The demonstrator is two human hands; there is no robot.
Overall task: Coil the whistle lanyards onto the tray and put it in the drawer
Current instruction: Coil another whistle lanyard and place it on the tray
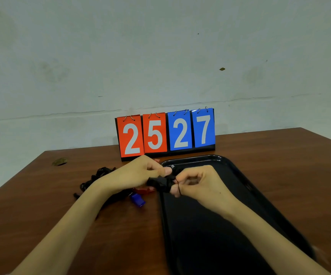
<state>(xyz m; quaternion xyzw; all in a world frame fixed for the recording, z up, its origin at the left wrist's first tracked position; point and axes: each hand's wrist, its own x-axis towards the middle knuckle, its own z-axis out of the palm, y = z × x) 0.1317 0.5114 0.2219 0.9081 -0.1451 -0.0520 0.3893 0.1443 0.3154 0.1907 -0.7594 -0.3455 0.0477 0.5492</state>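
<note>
Left hand (140,173) and right hand (198,185) both pinch one bundled black cord lanyard (160,182) — over flat black plastic tray (230,171) edge.

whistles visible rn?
2 clearly: blue whistle on the table under the left forearm; red whistle just beyond it, below the left hand. More may be hidden in the hands.

Dim, even light; soft shadows under forearms; wide-angle bending at edges; slight overall blur.
</note>
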